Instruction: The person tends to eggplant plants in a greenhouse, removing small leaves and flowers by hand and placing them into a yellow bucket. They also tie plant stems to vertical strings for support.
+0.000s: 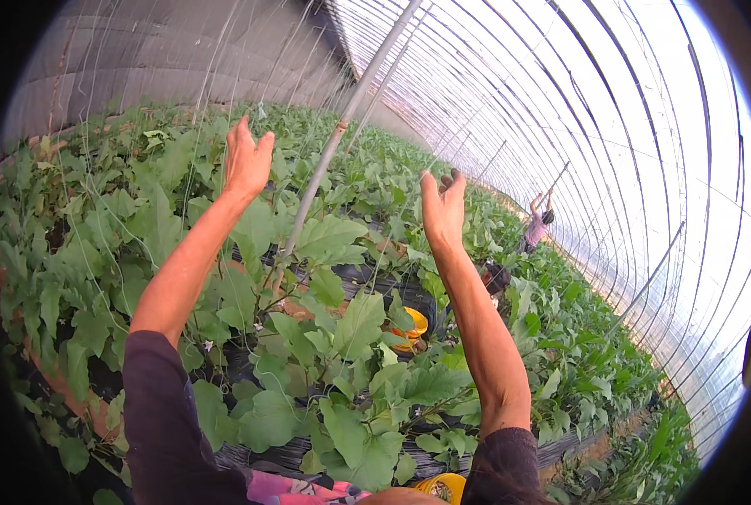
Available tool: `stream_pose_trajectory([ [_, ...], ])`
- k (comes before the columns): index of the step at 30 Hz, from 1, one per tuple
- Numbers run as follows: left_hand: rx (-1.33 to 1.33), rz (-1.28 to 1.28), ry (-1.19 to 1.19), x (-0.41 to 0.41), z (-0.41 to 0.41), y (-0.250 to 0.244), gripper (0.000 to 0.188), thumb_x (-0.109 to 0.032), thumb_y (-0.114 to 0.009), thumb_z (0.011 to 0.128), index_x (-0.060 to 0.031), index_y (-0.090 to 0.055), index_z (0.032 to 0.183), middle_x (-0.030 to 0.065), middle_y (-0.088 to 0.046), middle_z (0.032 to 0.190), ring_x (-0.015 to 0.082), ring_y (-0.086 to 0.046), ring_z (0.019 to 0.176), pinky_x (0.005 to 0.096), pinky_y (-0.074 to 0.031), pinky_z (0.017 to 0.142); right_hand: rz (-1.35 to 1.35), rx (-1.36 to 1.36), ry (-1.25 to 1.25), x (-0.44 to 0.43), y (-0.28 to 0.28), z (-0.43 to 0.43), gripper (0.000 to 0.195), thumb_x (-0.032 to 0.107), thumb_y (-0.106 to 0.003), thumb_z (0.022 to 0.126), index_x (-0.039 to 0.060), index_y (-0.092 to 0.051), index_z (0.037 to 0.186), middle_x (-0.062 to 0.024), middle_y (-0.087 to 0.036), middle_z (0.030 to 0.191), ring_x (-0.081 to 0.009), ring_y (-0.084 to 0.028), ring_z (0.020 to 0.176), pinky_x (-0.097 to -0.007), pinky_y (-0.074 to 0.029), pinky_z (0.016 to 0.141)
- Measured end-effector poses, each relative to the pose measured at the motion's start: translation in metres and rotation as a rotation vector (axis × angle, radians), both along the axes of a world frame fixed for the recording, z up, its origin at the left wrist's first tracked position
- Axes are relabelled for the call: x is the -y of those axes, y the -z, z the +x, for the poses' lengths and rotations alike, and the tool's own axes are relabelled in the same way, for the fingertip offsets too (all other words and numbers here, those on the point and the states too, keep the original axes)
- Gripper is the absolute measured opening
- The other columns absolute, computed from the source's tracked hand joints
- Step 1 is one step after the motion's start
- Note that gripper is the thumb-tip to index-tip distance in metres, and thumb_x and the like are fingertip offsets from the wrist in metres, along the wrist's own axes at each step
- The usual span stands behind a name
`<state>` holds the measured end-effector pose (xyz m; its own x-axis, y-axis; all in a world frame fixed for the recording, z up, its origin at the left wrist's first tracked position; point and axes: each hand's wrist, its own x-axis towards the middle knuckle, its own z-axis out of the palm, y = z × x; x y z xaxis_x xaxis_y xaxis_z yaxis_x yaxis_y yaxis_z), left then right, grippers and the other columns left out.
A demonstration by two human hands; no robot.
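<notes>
Both bare arms reach up and forward over leafy eggplant plants point(356, 328). My left hand point(248, 158) is raised left of a slanted metal pole point(325, 154), near thin hanging strings point(208, 69); whether its fingers pinch a string cannot be told. My right hand point(444, 205) is raised on the pole's other side, its thumb and fingertips bent upward, with a thin pale strand near the fingertips. Whether it grips that strand is unclear. Neither hand touches the pole. Below my hands, several pale purple flowers show among the leaves.
A yellow bucket point(415, 325) stands among the plants, another yellow container point(454, 485) at the bottom edge. A dark-haired person point(497, 278) is low beyond my right forearm; another person point(535, 228) farther off has raised arms. Black plastic mulch point(274, 457) covers the soil; curved greenhouse ribs arch overhead.
</notes>
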<state>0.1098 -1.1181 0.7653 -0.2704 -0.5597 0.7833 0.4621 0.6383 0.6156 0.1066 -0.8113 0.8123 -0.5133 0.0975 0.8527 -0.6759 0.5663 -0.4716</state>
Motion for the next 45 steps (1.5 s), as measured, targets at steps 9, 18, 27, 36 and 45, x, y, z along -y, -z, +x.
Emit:
stream_pose_trajectory([
  [9,-0.252,-0.013,0.751,-0.157,0.013,0.016,0.027,-0.016,-0.044,0.100,-0.0012,-0.056,0.118,0.0029,-0.056,0.073,0.0117,-0.052,0.066,0.0275,-0.045,0.063,-0.403,0.079,-0.549,0.028,-0.024,0.045,0.043,0.029,-0.040,0.100,-0.0068,-0.046,0.123,-0.0179,-0.066,0.103,-0.0167,-0.062,0.066,-0.0256,-0.046,0.058],
  [18,-0.004,0.192,1.269,-0.255,0.067,0.117,0.019,-0.016,-0.047,0.101,0.0001,-0.056,0.107,0.0001,-0.049,0.076,0.0088,-0.045,0.068,0.0238,-0.040,0.063,-0.260,0.217,-0.690,0.003,0.020,0.072,0.025,0.020,-0.045,0.101,0.0015,-0.056,0.112,-0.0019,-0.051,0.071,-0.0094,-0.048,0.062,-0.0218,-0.040,0.053],
  [27,0.807,-0.086,0.832,-0.135,0.203,0.392,0.019,-0.012,-0.049,0.097,0.0004,-0.058,0.109,0.0073,-0.058,0.076,0.0142,-0.054,0.066,0.0299,-0.045,0.062,-0.153,0.370,-0.412,-0.087,0.174,0.117,0.029,0.027,-0.046,0.102,0.0030,-0.059,0.114,0.0045,-0.040,0.068,-0.0026,-0.033,0.057,-0.0177,-0.024,0.047],
  [36,1.834,0.085,0.114,0.080,0.587,0.536,0.017,-0.020,-0.049,0.094,-0.0077,-0.060,0.098,0.0182,-0.065,0.080,0.0350,-0.065,0.076,0.0432,-0.048,0.067,-0.281,0.666,-0.126,-0.168,0.333,0.153,0.021,0.019,-0.050,0.101,-0.0002,-0.057,0.098,0.0033,-0.046,0.071,-0.0062,-0.038,0.064,-0.0207,-0.033,0.055],
  [45,1.844,-0.285,-0.155,0.071,0.596,0.477,0.018,-0.015,-0.050,0.092,-0.0047,-0.062,0.101,0.0192,-0.062,0.100,0.0387,-0.062,0.091,0.0431,-0.050,0.078,-0.058,0.619,-0.104,-0.163,0.422,0.148,0.023,0.023,-0.048,0.101,0.0024,-0.056,0.097,-0.0030,-0.055,0.070,-0.0097,-0.046,0.062,-0.0249,-0.041,0.058],
])
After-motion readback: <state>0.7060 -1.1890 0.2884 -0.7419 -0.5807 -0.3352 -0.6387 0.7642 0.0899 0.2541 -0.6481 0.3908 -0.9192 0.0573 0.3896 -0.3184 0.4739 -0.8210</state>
